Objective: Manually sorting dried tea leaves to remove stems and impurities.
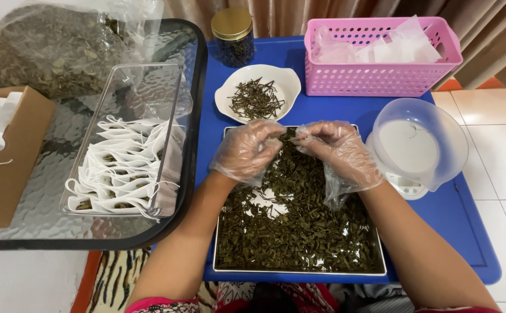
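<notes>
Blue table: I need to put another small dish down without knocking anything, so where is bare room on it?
Bare blue table shows right of the metal tray, below the scale with its clear bowl. A narrower strip runs between the tray and the glass tabletop. The far end is crowded: white dish, jar, pink basket. Both gloved hands hover over the tray.

Loose, crinkled clear plastic gloves cover the left hand (246, 152) and right hand (340, 152); forearms bare, pink patterned clothing below.
</notes>
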